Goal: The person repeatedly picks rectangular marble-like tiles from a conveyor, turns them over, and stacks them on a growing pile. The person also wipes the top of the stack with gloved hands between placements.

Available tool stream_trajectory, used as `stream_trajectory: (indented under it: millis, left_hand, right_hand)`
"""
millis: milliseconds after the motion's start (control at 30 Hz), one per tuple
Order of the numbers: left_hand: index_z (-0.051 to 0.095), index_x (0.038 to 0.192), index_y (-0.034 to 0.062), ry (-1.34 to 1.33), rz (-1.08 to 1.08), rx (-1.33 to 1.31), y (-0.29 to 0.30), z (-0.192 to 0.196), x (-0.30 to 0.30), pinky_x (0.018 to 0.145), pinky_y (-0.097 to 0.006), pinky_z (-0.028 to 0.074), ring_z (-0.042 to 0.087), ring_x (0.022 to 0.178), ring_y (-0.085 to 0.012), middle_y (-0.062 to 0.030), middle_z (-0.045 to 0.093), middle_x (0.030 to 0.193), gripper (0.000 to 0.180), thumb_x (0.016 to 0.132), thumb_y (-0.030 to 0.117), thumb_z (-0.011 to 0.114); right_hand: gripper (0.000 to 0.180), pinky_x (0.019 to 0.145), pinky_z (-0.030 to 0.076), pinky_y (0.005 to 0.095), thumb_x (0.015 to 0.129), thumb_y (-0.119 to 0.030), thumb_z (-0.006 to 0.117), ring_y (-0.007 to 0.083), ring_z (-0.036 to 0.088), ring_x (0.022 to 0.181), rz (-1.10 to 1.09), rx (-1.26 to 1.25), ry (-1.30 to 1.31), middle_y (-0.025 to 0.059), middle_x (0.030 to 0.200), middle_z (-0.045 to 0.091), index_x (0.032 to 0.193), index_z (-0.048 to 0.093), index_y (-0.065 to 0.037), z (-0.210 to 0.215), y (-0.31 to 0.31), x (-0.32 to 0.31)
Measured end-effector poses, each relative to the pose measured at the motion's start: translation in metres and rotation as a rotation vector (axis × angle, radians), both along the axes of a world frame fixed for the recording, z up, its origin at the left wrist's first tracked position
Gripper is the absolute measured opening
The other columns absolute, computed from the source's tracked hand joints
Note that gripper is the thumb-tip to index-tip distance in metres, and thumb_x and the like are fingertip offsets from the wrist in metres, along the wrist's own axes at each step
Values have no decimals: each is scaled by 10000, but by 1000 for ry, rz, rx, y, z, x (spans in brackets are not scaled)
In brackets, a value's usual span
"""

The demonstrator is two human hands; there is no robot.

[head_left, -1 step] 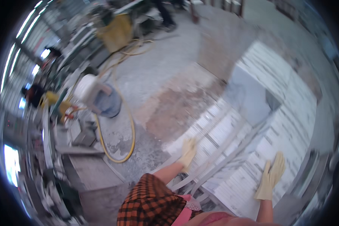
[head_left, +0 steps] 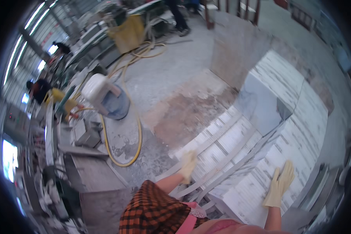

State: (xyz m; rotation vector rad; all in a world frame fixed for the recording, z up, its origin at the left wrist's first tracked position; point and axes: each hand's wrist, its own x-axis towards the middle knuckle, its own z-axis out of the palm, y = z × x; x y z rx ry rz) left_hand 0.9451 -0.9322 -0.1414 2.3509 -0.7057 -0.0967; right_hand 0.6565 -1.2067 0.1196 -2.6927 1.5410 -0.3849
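Drawn back slightly toward the body, the left hand (head_left: 188,165) sits a touch nearer than in the earlier frame; the right hand (head_left: 281,183) has hardly shifted, and the view itself has turned a little. Both are gloved. White veined slabs (head_left: 306,134) lie under the right hand and stretch ahead of it; its fingers are held close together with the thumb apart, palm down and gripping nothing. Motion blur covers the left hand at the near left side of the ridged tiles (head_left: 227,145), so I cannot tell how its fingers are set or whether it touches them.

For steady handling, a flat right palm seems sound: it spreads the load and keeps fingertips away from the edges. The left would do best with an equally broad contact, clear of the pale bands (head_left: 230,158) running just to its right, which could snag a glove. Ahead of both hands, between them, a blue-grey panel (head_left: 259,103) meets the slabs; its corner deserves care against chipping. The yellow hose (head_left: 138,150), left of the left hand, is a trip risk.
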Motion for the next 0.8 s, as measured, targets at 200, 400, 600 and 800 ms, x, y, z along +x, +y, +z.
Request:
stream_trajectory:
  millis: [200, 400, 600, 800]
  left_hand:
    - [742, 877, 34, 102, 754, 368, 310, 44, -66, 740, -511, 530, 677, 790, -410, -204, 710, 859, 245, 790, 226, 617]
    - [715, 894, 47, 100, 1289, -156, 505, 17, -300, 807, -468, 524, 678, 876, -397, -199, 710, 885, 267, 883, 272, 570]
    - [682, 884, -23, 266, 1765, -118, 625, 32, -592, 740, -438, 519, 665, 778, -324, -190, 699, 835, 252, 891, 184, 538]
    - [609, 979, 5, 211, 1936, -588, 680, 87, -709, 818, -367, 483, 626, 871, -218, -118, 653, 922, 184, 939, 175, 550]
  right_hand:
    - [580, 1217, 135, 463, 1010, -304, 486, 333, 250, 1483, -51, 81, -10, 170, 1576, 350, 1511, 372, -36, 3, 15, -8]
    - [534, 1201, 205, 459, 972, -272, 581, 310, 295, 1464, 278, -224, 323, 167, 1548, 394, 1458, 457, -87, -7, 19, -45]
    - [343, 1082, 393, 344, 952, -177, 627, 239, 551, 1282, 661, 367, -760, 132, 1296, 648, 1273, 644, -56, 8, 96, 30]
    - [335, 955, 494, 395, 939, -183, 620, 283, 628, 1170, 1397, 483, -685, 128, 1222, 686, 1248, 655, -61, -45, 323, -19]
